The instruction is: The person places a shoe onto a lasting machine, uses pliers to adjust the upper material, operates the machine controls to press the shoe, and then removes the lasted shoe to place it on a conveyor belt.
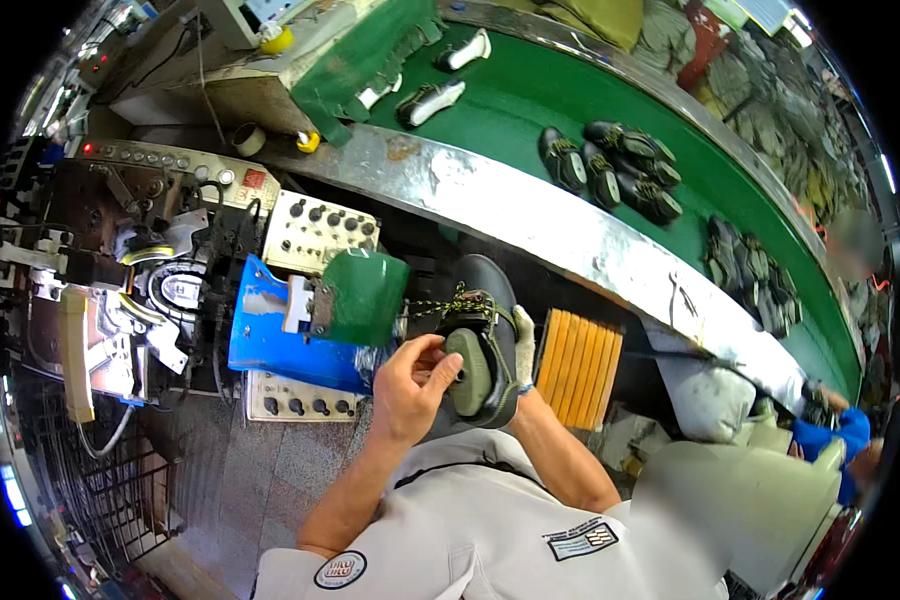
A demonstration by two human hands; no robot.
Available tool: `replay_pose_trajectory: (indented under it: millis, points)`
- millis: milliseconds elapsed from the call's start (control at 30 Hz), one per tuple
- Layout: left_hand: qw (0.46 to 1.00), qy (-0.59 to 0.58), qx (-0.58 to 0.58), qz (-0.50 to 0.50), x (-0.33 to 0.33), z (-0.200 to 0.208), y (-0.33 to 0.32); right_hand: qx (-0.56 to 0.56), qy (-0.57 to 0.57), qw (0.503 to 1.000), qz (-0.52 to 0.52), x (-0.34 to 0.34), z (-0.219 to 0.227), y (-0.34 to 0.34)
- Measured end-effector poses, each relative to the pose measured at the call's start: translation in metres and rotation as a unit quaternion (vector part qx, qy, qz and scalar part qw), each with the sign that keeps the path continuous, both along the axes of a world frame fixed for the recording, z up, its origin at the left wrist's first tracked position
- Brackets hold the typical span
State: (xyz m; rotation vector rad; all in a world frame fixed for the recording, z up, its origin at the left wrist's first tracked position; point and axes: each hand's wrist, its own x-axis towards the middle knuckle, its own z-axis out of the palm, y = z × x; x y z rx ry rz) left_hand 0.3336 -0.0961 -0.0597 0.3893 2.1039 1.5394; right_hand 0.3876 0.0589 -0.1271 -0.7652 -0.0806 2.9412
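Note:
A dark grey shoe [491, 285] is held in front of my body, toe pointing away from me. A grey-green last [466, 372] fills its opening, and yellow-and-black laces [459, 302] cross its front. My right hand [524, 345], in a pale glove, grips the shoe along its right side; most of its fingers are hidden behind the shoe. On the other side, my bare left hand [417, 383] is closed in a pinch, its thumb and fingertips at the left edge of the last. Whatever those fingers hold, if anything, is hidden.
A machine with a blue guard [262, 335] and green flap [363, 300] stands left of the shoe. Ahead, a metal ledge [530, 205] borders a green conveyor [510, 100] carrying several shoes [630, 150]. A wooden slatted stand [578, 368] is right; a person in blue [850, 430] is farther right.

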Motion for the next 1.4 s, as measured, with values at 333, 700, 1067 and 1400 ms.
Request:
replay_pose_trajectory:
  millis: [333, 700, 1067, 1400]
  points:
    - [0.924, -0.264, 0.268, 0.064, -0.082, -0.065, 0.007, 0.263, 0.074, 0.962, -0.005, -0.101, 0.041, 0.044]
    - [0.783, -0.531, 0.321, -0.041, -0.183, -0.049, 0.089, 0.142, 0.179, 0.965, 0.126, -0.220, 0.024, 0.151]
    - [0.967, 0.053, -0.001, 0.251, -0.513, -0.069, 0.146, 0.232, -0.013, 0.948, 0.219, -0.327, -0.042, 0.308]
    - [0.913, 0.231, -0.207, 0.263, -0.743, -0.037, 0.249, 0.299, -0.063, 0.894, 0.329, -0.403, -0.098, 0.412]
